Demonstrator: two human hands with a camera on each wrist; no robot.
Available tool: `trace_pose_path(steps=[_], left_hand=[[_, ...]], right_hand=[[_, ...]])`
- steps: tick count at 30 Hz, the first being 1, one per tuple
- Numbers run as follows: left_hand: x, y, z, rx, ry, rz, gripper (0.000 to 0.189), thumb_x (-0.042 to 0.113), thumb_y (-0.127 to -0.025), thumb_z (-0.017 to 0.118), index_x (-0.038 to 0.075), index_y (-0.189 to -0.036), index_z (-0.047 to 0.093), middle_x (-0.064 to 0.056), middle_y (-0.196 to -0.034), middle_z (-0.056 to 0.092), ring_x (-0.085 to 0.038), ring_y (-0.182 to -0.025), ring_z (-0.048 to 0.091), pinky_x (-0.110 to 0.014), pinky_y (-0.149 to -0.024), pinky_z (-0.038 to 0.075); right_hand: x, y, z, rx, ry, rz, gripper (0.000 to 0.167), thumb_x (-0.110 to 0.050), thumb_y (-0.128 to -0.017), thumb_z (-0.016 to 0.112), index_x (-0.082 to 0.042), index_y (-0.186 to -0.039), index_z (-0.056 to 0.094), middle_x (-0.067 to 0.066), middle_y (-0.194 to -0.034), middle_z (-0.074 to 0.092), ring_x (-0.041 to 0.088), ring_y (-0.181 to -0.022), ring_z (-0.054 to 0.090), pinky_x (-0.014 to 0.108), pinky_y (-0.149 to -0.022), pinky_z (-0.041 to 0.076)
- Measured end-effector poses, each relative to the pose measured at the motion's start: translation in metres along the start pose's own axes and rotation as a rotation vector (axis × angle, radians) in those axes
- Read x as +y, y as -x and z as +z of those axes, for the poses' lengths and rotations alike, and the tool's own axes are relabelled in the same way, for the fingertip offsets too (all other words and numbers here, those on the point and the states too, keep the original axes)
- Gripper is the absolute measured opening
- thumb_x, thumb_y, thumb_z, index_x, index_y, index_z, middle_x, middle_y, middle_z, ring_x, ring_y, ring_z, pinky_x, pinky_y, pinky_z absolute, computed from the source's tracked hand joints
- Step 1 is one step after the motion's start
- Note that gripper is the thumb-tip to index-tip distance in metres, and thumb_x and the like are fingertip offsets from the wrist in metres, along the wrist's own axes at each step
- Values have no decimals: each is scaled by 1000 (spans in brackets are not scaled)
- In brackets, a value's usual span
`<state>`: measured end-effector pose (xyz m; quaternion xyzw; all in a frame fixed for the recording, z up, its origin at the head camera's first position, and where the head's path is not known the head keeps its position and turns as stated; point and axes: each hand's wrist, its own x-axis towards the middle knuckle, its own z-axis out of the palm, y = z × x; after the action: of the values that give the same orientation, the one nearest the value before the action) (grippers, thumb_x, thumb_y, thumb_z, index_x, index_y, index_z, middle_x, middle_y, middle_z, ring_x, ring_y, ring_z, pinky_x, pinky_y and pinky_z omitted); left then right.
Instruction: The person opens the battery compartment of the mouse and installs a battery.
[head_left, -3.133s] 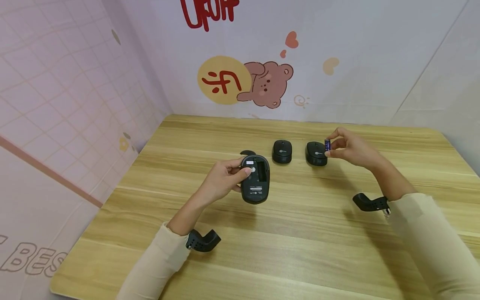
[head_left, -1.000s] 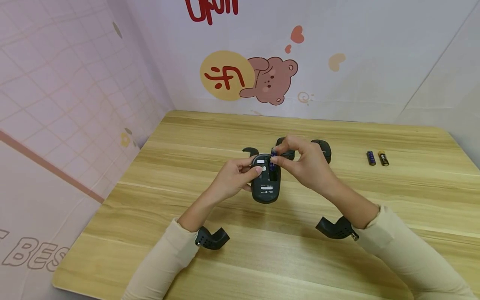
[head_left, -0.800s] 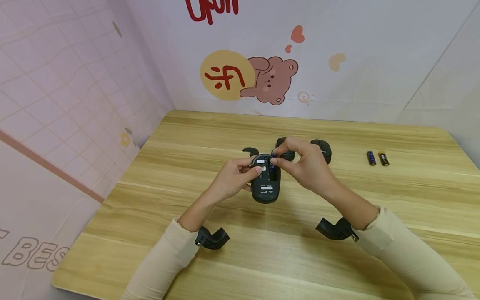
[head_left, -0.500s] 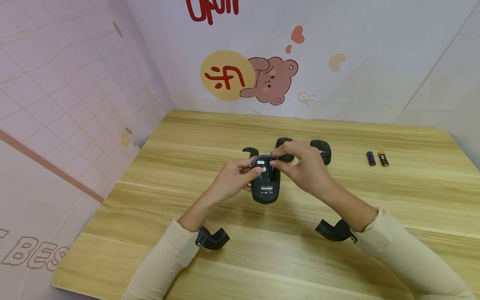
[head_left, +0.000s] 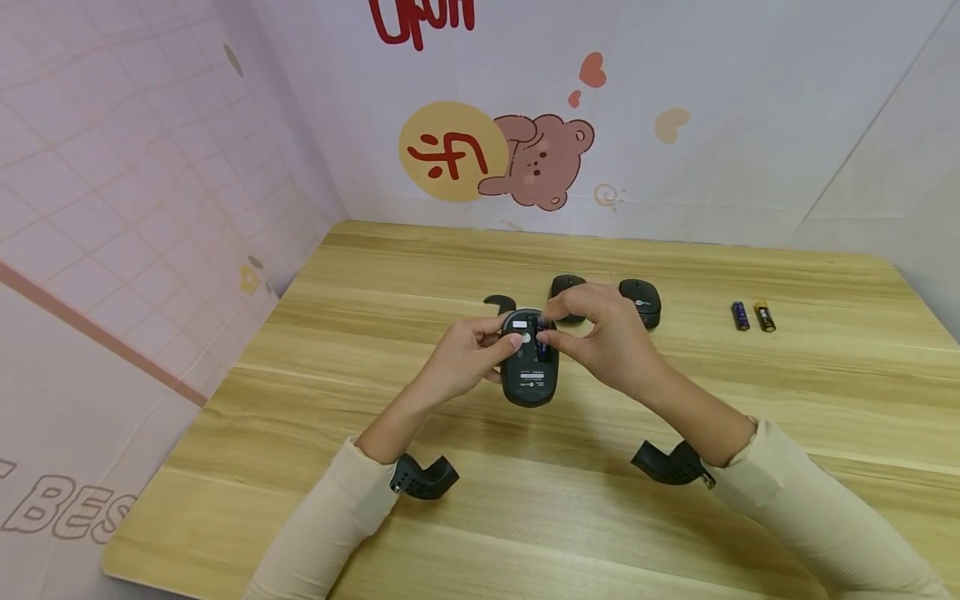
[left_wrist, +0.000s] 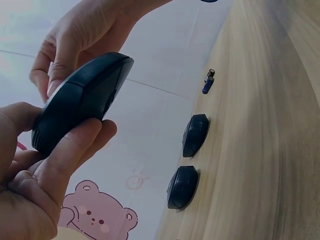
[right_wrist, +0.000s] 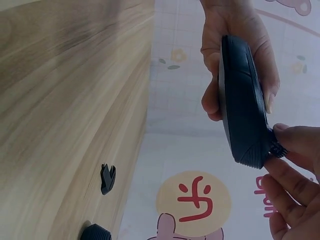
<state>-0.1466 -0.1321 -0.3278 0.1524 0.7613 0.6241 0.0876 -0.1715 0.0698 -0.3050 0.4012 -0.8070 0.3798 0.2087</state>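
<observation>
battery [head_left: 543, 348] now lies deeper in the upturned mouse [head_left: 528, 390], right hand [head_left: 609, 335] holding it in a narrow pinch, left hand [head_left: 463, 357] gripping the mouse; seating looks partway, probably unfinished

Computer mice [head_left: 529, 385] [head_left: 566, 286] [head_left: 641, 293], black: three (one held, two standing). Batteries [head_left: 543, 348] [head_left: 740, 316] [head_left: 764, 317]: three (one pinched, two loose). Loose black piece [head_left: 501, 303]: one. Hands: two (one left hand [head_left: 463, 357], one right hand [head_left: 611, 332]). Wrist mounts [head_left: 424, 477] [head_left: 670, 463], black: two. Sleeves [head_left: 318, 525] [head_left: 817, 500], cream: two. Wood-grain table [head_left: 540, 525]: one.
</observation>
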Motion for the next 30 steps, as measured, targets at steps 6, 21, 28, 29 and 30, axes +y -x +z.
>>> trace_pose_path(steps=[6,21,28,29,30], left_hand=[[0,-1,-1,17,13,-5,44,11,-94,55,-2,-134,44,-20,-105,64,-23,-84,67,-35,-62,57],[1,-1,0,7,1,-8,42,10,-94,55,-1,-134,46,-20,-103,65,-23,-84,67,-35,-61,58],[1,0,1,-6,11,13,42,10,-94,54,-2,-134,46,-21,-104,65,-24,-85,67,-35,-62,57],[1,0,1,-6,12,14,42,10,-94,54,-2,-134,45,-21,-104,64,-24,-85,67,-36,-62,57],[0,1,1,-4,12,13,43,10,-94,54,-2,-134,45,-21,-104,64,-24,-85,67,-36,-62,57]], right_hand=[[0,1,1,-27,31,-14,18,-2,-65,83,-7,-78,70,5,-90,68,22,-93,60,41,-87,42],[-2,0,0,-28,68,-34,15,-2,-64,83,-2,-76,73,7,-87,67,23,-89,59,40,-82,42],[-1,1,2,-7,106,-82,15,1,-63,83,-1,-75,74,6,-84,66,23,-86,58,40,-80,41],[0,1,2,-2,109,-86,15,2,-63,83,-1,-75,74,6,-84,66,23,-85,58,40,-81,41],[0,1,3,2,109,-90,15,2,-63,83,-1,-75,74,6,-84,66,23,-85,59,41,-81,41]])
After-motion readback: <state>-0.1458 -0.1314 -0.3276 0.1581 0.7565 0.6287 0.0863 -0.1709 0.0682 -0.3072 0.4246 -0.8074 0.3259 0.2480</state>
